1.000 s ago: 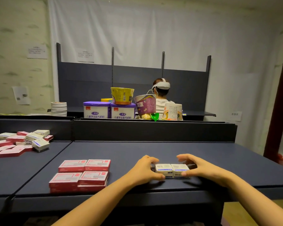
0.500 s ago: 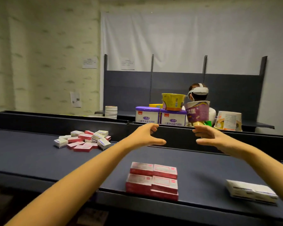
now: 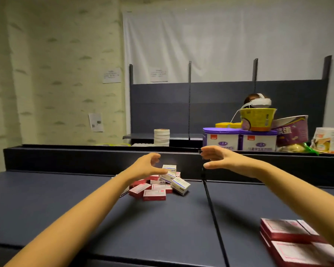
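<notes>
A loose pile of small red and white boxes [image 3: 158,186] lies on the dark blue table [image 3: 162,228] near its back wall. My left hand [image 3: 147,166] hovers just above the pile's left side, fingers loosely curved and holding nothing. My right hand [image 3: 220,159] is stretched out to the right of the pile, above the table seam, fingers spread and empty. Stacked red boxes [image 3: 291,241] sit in neat rows at the near right corner.
Behind the table's raised back wall [image 3: 85,158] stand a stack of white round tins [image 3: 161,137], two purple-lidded tubs [image 3: 239,139], a yellow bowl [image 3: 257,119] and a tilted purple cup [image 3: 291,132]. A person wearing a white headset [image 3: 257,101] sits behind them.
My view has turned left; both hands left the two white boxes at the table edge and reached across to the loose pile, which is now under my left hand.
</notes>
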Demonstrator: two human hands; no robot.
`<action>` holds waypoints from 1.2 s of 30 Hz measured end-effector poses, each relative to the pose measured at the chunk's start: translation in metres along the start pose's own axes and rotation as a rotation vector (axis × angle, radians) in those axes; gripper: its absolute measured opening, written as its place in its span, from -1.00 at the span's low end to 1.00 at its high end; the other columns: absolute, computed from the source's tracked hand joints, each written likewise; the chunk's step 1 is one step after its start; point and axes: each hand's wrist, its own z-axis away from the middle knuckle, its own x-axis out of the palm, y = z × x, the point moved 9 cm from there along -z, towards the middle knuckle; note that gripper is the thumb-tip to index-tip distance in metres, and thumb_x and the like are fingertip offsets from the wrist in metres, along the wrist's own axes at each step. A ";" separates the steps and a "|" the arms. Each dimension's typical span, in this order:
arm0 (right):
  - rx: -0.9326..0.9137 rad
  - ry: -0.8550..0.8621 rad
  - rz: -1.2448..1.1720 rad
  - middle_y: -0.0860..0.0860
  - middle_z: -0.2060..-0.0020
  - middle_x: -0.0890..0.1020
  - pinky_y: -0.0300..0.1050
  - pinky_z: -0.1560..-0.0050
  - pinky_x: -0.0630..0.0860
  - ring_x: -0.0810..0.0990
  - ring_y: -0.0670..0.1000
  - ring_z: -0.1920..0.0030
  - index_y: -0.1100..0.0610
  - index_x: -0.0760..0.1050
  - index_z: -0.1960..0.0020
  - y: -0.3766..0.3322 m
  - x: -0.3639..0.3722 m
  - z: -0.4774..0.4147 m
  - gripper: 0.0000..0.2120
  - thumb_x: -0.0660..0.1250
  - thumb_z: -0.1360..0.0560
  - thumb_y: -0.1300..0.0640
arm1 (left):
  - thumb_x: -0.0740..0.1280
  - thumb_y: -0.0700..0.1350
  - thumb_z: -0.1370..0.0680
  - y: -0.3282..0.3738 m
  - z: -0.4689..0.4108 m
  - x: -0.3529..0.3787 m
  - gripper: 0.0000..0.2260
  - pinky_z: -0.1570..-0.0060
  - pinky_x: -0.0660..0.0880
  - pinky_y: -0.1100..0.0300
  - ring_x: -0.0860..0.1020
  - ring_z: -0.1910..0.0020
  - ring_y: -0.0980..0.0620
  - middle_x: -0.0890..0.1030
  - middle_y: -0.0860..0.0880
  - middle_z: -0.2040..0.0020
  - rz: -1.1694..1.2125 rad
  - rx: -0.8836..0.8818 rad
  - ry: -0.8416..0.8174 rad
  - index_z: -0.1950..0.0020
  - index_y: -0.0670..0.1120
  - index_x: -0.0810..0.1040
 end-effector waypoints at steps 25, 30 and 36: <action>0.284 -0.036 0.361 0.08 -0.24 0.48 -0.20 -0.13 0.44 0.45 -0.06 -0.07 0.14 0.36 -0.26 0.055 0.092 -0.059 -0.52 0.42 -0.41 0.06 | 0.46 -0.02 -0.42 -0.050 -0.058 0.036 -0.55 -0.04 0.48 0.21 0.51 -0.04 0.07 0.55 -0.02 -0.11 -0.120 0.101 -0.034 -0.25 -0.07 0.46; 0.224 -0.054 0.361 0.06 -0.16 0.51 -0.24 -0.06 0.44 0.48 -0.05 -0.05 0.12 0.41 -0.22 0.044 0.072 -0.048 -0.58 0.42 -0.41 0.09 | 0.51 -0.03 -0.36 -0.043 -0.052 0.029 -0.59 0.09 0.50 0.27 0.55 0.03 0.08 0.60 -0.01 -0.02 -0.027 0.079 0.002 -0.17 -0.06 0.52; 0.146 -0.028 0.301 -0.03 -0.07 0.53 -0.30 -0.01 0.49 0.53 -0.07 -0.06 0.04 0.43 -0.18 0.024 0.003 0.008 -0.63 0.42 -0.42 0.08 | 0.49 -0.13 -0.39 0.025 -0.025 0.041 -0.71 0.15 0.57 0.32 0.62 0.09 0.05 0.65 -0.07 0.02 0.208 0.121 -0.039 -0.07 -0.08 0.54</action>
